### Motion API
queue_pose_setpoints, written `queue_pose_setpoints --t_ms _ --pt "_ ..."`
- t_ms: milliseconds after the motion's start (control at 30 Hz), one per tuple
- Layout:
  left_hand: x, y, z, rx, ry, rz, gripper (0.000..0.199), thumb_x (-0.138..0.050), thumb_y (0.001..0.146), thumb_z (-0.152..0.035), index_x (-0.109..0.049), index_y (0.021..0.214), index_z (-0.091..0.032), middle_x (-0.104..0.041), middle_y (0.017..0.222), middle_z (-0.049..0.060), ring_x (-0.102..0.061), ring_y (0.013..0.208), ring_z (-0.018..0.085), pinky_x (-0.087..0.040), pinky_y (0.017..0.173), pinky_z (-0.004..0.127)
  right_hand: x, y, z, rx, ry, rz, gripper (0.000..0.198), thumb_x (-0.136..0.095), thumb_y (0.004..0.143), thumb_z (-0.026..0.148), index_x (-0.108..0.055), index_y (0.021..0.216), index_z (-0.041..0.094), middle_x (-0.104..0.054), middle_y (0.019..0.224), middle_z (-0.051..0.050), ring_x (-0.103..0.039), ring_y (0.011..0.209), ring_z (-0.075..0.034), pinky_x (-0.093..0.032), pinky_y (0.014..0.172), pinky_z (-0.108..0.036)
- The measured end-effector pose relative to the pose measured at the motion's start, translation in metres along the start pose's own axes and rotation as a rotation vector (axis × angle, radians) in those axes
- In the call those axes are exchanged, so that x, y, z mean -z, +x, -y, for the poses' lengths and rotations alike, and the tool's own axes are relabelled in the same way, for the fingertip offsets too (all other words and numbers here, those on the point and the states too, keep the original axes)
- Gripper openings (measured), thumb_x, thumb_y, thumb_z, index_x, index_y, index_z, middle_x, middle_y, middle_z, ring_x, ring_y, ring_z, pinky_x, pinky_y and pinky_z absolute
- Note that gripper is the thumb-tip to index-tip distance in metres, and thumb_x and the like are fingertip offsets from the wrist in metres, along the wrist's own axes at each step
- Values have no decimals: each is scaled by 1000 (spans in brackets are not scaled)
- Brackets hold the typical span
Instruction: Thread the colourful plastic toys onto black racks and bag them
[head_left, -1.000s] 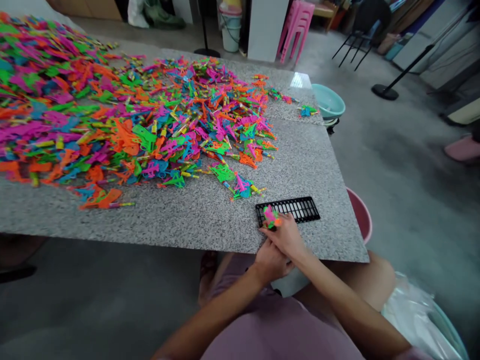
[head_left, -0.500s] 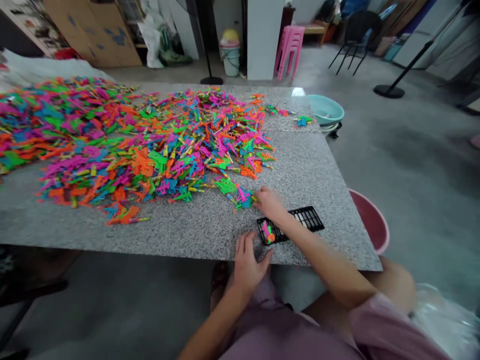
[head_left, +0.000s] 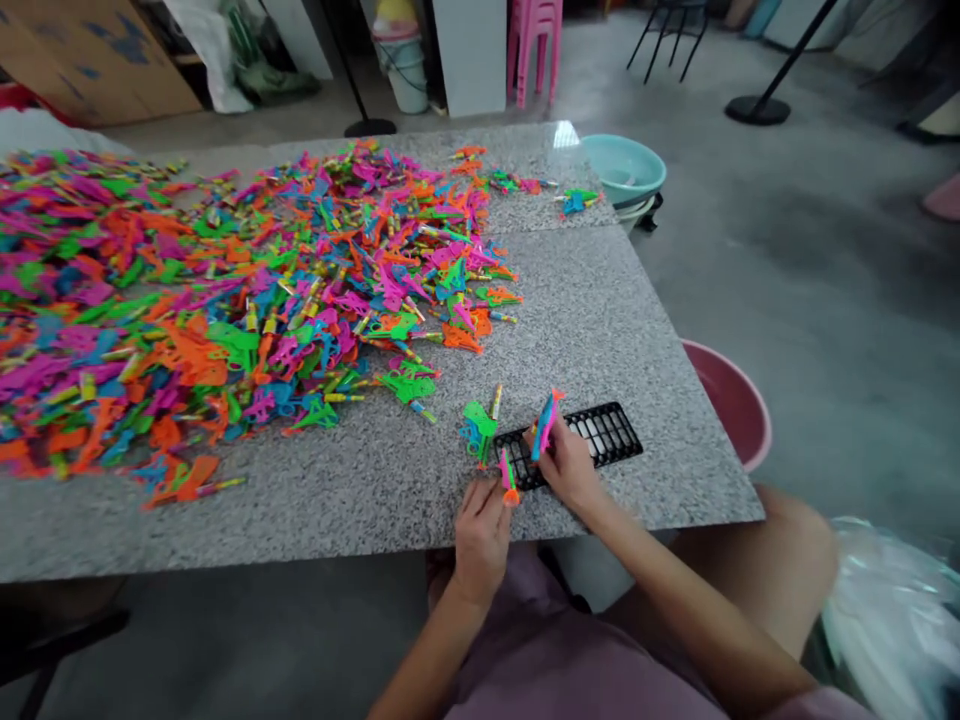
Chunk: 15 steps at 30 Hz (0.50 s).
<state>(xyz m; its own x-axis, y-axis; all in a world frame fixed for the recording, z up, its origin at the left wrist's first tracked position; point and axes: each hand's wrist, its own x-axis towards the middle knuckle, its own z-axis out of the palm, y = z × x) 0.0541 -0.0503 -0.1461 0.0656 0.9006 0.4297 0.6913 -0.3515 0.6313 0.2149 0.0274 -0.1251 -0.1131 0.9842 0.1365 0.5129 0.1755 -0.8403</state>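
A black slotted tray [head_left: 616, 432] lies near the front edge of the table. At its left end, my left hand [head_left: 482, 540] has its fingers closed at a small pink, green and orange plastic toy gun [head_left: 508, 474]. Over the tray, my right hand [head_left: 576, 468] pinches a blue and pink toy gun [head_left: 545, 424], held nearly upright. Just left of the tray lies a green toy gun [head_left: 480, 425] with a yellow tube, beside a blue one. My fingers hide part of the tray.
A big heap of colourful toy guns [head_left: 300, 300] covers the left of the speckled stone table [head_left: 585, 310]. By the right edge stand a turquoise basin [head_left: 626, 165] and a pink basin [head_left: 724, 400]. Clear plastic bags [head_left: 885, 610] lie at lower right.
My right hand has come back from the loose pieces to the tray with a toy gun. My left hand has closed at the piece on the tray. The view has shifted.
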Motion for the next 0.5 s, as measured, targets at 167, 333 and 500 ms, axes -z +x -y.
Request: queue_pose_setpoints --t_ms 167,333,500 --pt "0 -5 0 4 8 -4 23 -49 93 -11 -65 107 -20 -67 100 7 -63 94 20 -55 81 35 0 1 5 -10 4 -15 13 -44 92 31 -50 95 20 -64 83 -7 -62 75 -21 -47 70 -31" --pt "3 -7 -4 0 2 -1 20 -50 92 -10 -66 100 -20 -68 97 6 -65 92 19 -55 81 33 5 0 5 -59 53 19 14 -45 92 33 -51 89 21 -63 75 -5 -61 68 -19 -47 65 -29" --pt "6 -2 -6 -28 16 21 15 -53 92 -12 -65 97 -20 -68 93 5 -64 89 19 -55 80 33 -2 51 23 -29 -168 191 16 -47 91 28 -55 102 19 -67 82 -6 -63 72 -21 -44 65 -29"
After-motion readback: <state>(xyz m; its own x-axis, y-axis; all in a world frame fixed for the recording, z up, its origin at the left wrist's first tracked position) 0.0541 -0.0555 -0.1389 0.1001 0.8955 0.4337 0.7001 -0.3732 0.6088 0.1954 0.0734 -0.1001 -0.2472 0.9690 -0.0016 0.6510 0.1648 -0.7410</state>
